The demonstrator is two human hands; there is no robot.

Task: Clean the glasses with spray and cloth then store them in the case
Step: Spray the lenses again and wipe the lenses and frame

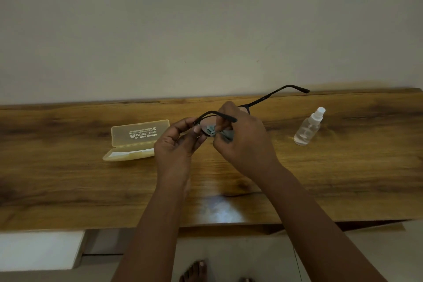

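Two hands [176,142] gripping one glasses [270,96], one cloth [211,130], one case [137,139], one spray bottle [307,128]

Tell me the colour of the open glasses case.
Translucent pale yellow case, seen in the head view.

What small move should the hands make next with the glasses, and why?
Probably keep rubbing the lens: the right hand presses the cloth on the glasses, the left hand grips the frame, and the open case waits on the table.

One glasses [272,94], one cloth [211,130], one case [137,142], one spray bottle [307,127], two hands.
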